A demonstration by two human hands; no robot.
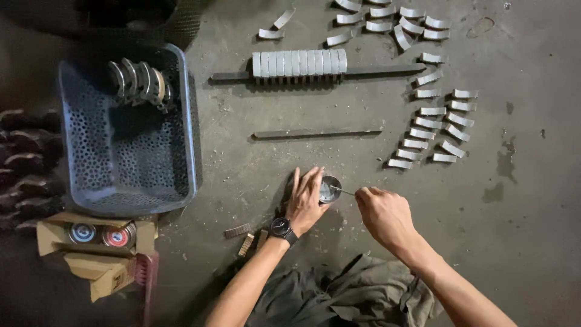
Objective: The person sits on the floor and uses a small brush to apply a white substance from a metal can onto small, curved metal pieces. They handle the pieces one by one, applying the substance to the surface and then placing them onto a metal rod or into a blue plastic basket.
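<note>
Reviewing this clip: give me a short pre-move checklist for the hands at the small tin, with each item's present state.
1. Left hand steadies the small round tin: ok.
2. Right hand pinches the thin tool, tip at the tin: ok.
3. Tin open: ok; amount inside: cannot tell.
4. Curved metal shells laid out apart on the floor: ok.
5. Row of shells on the bar stands packed together: ok.
6. Perforated basket holds a few parts: ok.

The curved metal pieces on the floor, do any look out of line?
Yes. Among the curved metal pieces, one near the top cluster lies crosswise over its neighbours, and two at upper left sit apart, angled differently.
</note>
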